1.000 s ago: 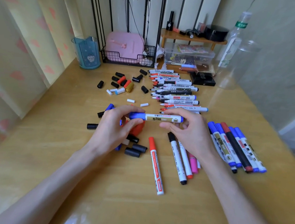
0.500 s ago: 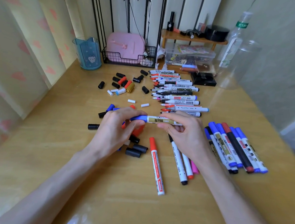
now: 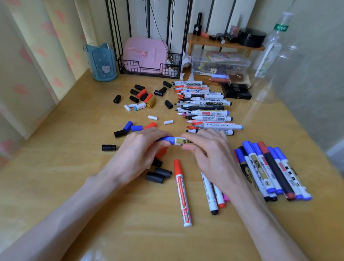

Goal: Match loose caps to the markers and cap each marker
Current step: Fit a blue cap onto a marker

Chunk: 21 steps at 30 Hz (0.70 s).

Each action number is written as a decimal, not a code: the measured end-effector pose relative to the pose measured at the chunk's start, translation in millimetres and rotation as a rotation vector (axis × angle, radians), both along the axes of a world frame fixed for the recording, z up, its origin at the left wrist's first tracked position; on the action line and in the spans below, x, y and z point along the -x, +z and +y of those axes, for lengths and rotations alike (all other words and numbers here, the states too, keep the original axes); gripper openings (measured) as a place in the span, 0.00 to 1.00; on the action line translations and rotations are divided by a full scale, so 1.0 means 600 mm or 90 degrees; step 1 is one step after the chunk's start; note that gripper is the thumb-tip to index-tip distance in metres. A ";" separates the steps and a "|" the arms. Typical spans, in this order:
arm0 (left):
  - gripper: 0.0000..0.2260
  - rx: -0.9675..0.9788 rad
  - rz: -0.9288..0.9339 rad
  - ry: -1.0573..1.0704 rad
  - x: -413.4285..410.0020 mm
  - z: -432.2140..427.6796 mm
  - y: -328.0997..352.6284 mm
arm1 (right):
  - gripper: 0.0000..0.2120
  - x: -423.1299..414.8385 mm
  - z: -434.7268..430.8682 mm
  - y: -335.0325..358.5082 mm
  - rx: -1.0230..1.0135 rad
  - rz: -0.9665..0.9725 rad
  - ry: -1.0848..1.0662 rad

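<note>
**— What are your hands on?**
— From my head camera, one blue-capped marker (image 3: 178, 140), held level just above the counter (image 3: 61, 163). My left hand (image 3: 136, 154) has its thumb and fingers curled round the cap end. My right hand (image 3: 212, 156) pinches the white-and-gold barrel and hides the tail.

**— Is the cap pressed home?**
— It sits on the barrel. I can't tell whether it is fully seated.

**— What lies around that marker?**
— Just beyond it is a row of uncapped markers (image 3: 207, 110), side by side with their tips pointing left. To its right is a bunch of capped markers (image 3: 270, 171) with blue, black and red caps, touching one another. Nearer me than it, a red-capped marker (image 3: 181, 191) lies alone. A few more markers (image 3: 211, 195) run out from under my right wrist, partly hidden.

**— And the loose caps?**
— Two black caps (image 3: 157, 175) touch each other on the near side of it, beside my left hand. To its left are two blue caps (image 3: 133, 127) and two single black caps. Something red shows under my left palm, mostly hidden. Far beyond it and to the left is a scatter of caps (image 3: 143, 97) in black, red and white, plus one gold.

**— And the back edge?**
— Well beyond it stand a blue cup (image 3: 101, 63), a wire basket (image 3: 149, 70) holding a pink case (image 3: 145, 53), and, off to the right, a clear bottle (image 3: 275, 56).
</note>
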State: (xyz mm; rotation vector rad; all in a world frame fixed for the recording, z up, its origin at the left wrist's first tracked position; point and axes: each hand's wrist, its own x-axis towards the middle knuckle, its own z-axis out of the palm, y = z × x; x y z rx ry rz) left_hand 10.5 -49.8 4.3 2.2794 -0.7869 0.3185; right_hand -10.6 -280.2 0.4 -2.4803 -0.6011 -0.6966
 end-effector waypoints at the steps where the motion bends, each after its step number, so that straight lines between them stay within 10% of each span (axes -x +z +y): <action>1: 0.11 0.010 0.015 0.020 0.000 0.001 -0.001 | 0.11 -0.003 -0.007 -0.001 -0.010 -0.018 -0.005; 14: 0.15 -0.079 -0.046 0.016 -0.005 0.001 -0.017 | 0.13 -0.010 -0.031 -0.006 -0.073 -0.003 -0.095; 21: 0.09 -0.081 0.012 0.270 -0.049 0.083 -0.006 | 0.14 -0.009 -0.022 -0.011 -0.061 0.047 -0.094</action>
